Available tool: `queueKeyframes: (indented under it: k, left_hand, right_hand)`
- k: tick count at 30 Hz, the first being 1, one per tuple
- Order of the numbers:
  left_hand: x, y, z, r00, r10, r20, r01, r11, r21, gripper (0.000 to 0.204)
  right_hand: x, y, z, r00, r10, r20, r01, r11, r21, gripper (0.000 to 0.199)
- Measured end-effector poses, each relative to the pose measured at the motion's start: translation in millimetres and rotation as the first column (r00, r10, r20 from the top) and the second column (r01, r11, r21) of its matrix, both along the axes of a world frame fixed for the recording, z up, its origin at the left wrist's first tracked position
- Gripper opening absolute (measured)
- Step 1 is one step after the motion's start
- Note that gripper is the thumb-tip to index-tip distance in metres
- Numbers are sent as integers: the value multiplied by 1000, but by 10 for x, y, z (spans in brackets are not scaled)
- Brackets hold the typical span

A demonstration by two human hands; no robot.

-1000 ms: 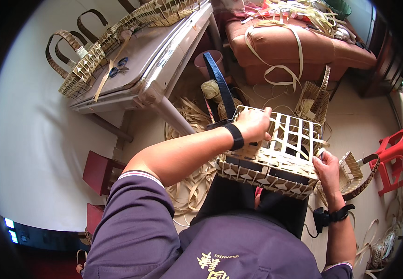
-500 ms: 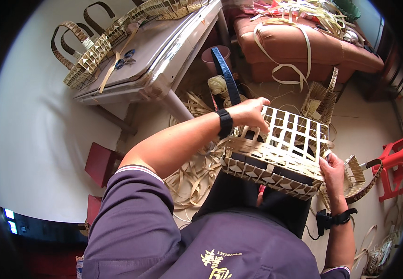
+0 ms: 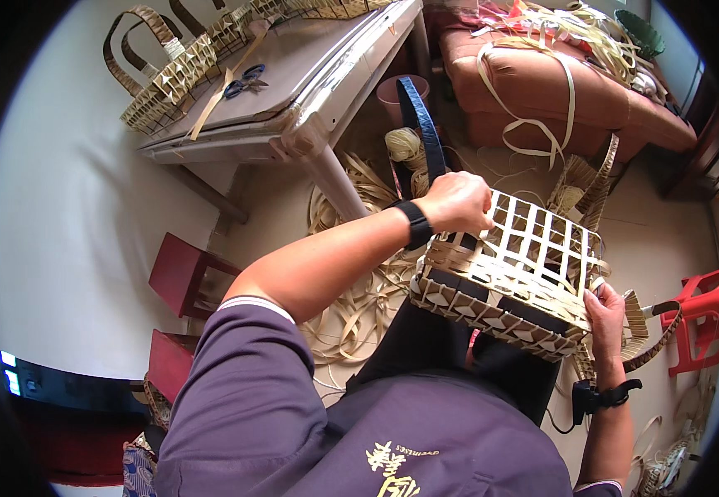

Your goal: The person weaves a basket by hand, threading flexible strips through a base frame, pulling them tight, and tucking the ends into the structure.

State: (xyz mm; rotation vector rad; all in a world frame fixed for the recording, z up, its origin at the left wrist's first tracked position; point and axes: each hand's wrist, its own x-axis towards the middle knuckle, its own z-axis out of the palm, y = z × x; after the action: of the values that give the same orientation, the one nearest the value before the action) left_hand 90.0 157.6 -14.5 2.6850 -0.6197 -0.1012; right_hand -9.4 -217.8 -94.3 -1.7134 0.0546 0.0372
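A partly woven basket of pale flat strips lies on its side across my lap, an open lattice of crossed strips facing up. Dark gaps show between the bands along its near side. My left hand is closed at the far left corner, where its fingertips pinch a pale strip at the edge of the lattice; the fingertips are partly hidden. At the right end my right hand grips the basket, thumb on top and fingers around the side.
Scissors and handled baskets are on the table at the far left. Loose strips cover the floor beside my lap. An orange sofa stands ahead, a red stool at right, and another handled basket beside my right hand.
My left hand's fingers, spread apart before, have closed at the basket's far left corner. My right hand still holds the right end. The whole view has shifted slightly.
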Motion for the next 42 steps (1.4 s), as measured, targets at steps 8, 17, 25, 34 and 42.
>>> queueKeyframes:
  k: [8,17,25,34,42]
  left_hand:
    - [151,-86,50,975,-132,177,103,982,160,13]
    - [-130,341,-348,963,130,-235,-242,800,-549,6]
    - [-216,158,-225,989,148,14,-146,985,-89,16]
    - [-16,-42,-203,997,34,-66,-34,999,-2,69]
    - [-7,287,-139,999,-1,-41,-6,985,-174,64]
  right_hand:
    - [-10,28,22,999,-10,42,11,1000,-20,22]
    - [24,1,-65,999,1,33,-2,1000,19,25]
    - [-44,95,68,999,-12,46,10,999,31,24]
    - [-47,8,47,999,-41,35,42,999,-12,26]
    - [-102,-116,117,1000,-14,10,14,1000,15,11]
